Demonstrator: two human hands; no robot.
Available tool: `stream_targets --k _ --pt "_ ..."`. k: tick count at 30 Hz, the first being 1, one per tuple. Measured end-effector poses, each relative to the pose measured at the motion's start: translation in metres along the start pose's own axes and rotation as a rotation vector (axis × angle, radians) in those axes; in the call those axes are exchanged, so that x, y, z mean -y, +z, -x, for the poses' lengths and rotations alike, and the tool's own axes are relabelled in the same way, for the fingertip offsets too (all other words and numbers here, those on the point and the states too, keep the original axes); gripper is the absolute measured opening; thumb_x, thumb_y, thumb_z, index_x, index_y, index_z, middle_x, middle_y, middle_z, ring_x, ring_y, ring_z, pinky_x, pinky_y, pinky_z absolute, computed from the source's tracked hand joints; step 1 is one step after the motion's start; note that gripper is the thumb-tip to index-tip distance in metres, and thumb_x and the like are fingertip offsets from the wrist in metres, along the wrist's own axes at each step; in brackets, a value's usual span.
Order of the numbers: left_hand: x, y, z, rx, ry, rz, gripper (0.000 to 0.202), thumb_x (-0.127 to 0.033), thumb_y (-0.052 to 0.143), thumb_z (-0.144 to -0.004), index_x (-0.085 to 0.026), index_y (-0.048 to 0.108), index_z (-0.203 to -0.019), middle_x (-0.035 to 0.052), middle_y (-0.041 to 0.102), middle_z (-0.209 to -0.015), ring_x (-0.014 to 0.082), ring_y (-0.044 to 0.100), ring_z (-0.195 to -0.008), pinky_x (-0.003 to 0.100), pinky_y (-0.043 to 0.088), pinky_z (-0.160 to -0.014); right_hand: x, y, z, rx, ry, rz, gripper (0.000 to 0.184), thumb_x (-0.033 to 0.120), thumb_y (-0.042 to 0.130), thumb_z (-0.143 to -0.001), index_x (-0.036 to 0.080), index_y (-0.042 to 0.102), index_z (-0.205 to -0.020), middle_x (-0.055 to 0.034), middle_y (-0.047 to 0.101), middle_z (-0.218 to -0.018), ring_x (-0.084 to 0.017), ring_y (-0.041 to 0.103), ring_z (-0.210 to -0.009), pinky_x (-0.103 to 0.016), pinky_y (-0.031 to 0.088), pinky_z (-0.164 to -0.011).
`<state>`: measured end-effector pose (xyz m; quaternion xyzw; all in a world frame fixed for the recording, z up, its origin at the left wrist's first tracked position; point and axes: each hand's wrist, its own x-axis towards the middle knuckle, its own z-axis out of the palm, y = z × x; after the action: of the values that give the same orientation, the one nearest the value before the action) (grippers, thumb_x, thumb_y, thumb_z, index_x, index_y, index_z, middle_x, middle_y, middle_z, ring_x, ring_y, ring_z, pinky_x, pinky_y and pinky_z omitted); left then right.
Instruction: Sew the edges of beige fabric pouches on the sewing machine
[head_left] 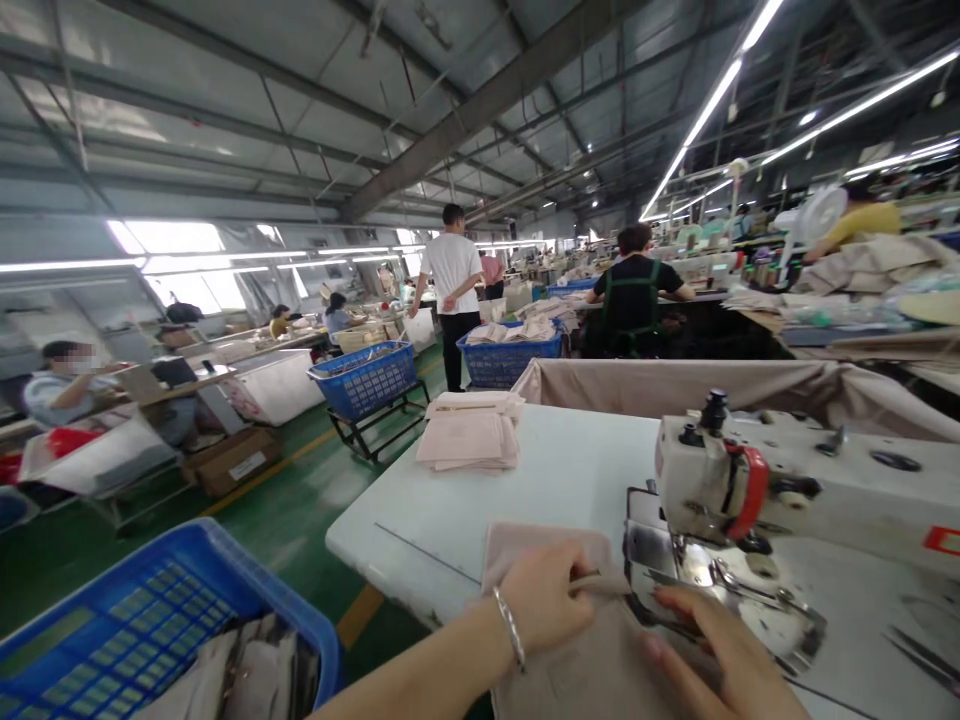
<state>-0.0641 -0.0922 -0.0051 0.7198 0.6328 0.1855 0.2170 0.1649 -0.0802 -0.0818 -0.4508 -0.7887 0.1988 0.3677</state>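
A beige fabric piece (577,665) lies on the white sewing table (450,520) in front of a white sewing machine (757,480). My left hand (544,595), with a silver bracelet at the wrist, is closed in a pinch on a thin strip at the fabric's upper edge. My right hand (720,655) rests on the fabric with fingers stretched toward the presser foot (705,570). A stack of folded beige pieces (471,432) sits further back on the table.
A blue basket (135,625) with fabric stands at my lower left. Blue baskets on carts (365,380) line the green aisle. A person in white (452,290) stands ahead; other workers sit at tables. Scissors (926,655) lie at the right.
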Motion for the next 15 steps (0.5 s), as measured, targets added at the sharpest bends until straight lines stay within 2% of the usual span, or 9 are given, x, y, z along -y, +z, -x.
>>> stream_targets --k 3,7,9,12,15 --pt "-0.018 -0.011 0.021 0.036 0.06 0.179 0.021 -0.025 0.057 -0.081 -0.018 0.062 -0.099 0.0 0.066 -0.083 0.014 0.058 -0.072 0.021 0.041 -0.061 0.029 -0.016 0.001 0.01 -0.112 0.027 0.021 0.043 0.056 -0.088 0.026 0.067 -0.084 -0.0087 0.064 -0.116 -0.028 0.059 -0.111 -0.043 0.05 -0.094" --pt "-0.033 -0.028 0.036 0.031 0.027 0.671 0.024 -0.033 0.06 -0.086 -0.014 0.067 -0.099 0.0043 0.068 -0.092 0.0159 0.058 -0.081 0.023 0.044 -0.072 0.069 -0.042 -0.002 0.058 -0.076 -0.056 0.018 0.037 0.052 -0.093 0.026 0.064 -0.085 -0.0058 0.057 -0.125 -0.025 0.051 -0.119 -0.041 0.045 -0.097" --pt "-0.037 -0.033 0.039 0.013 -0.034 0.844 0.025 -0.034 0.065 -0.084 -0.013 0.069 -0.097 0.0053 0.069 -0.091 0.0159 0.058 -0.081 0.023 0.044 -0.072 0.082 -0.052 -0.005 0.101 -0.01 -0.141 0.017 0.037 0.049 -0.095 0.028 0.064 -0.092 -0.0032 0.061 -0.117 -0.022 0.054 -0.113 -0.038 0.045 -0.095" --pt "-0.039 -0.035 0.045 -0.017 -0.068 0.949 0.024 -0.031 0.071 -0.08 -0.013 0.07 -0.095 0.0055 0.069 -0.088 0.0154 0.058 -0.079 0.022 0.044 -0.071 0.094 -0.063 -0.006 0.111 0.061 -0.186 0.015 0.036 0.052 -0.093 0.028 0.064 -0.093 -0.0009 0.066 -0.102 -0.021 0.058 -0.1 -0.035 0.047 -0.085" --pt "-0.039 -0.032 0.048 -0.054 -0.065 0.983 0.022 -0.03 0.073 -0.079 -0.013 0.07 -0.093 0.0052 0.067 -0.085 0.0149 0.057 -0.078 0.021 0.044 -0.07 0.102 -0.071 -0.006 0.102 0.082 -0.18 0.011 0.032 0.055 -0.089 0.027 0.064 -0.089 0.0007 0.066 -0.095 -0.02 0.06 -0.092 -0.032 0.047 -0.079"
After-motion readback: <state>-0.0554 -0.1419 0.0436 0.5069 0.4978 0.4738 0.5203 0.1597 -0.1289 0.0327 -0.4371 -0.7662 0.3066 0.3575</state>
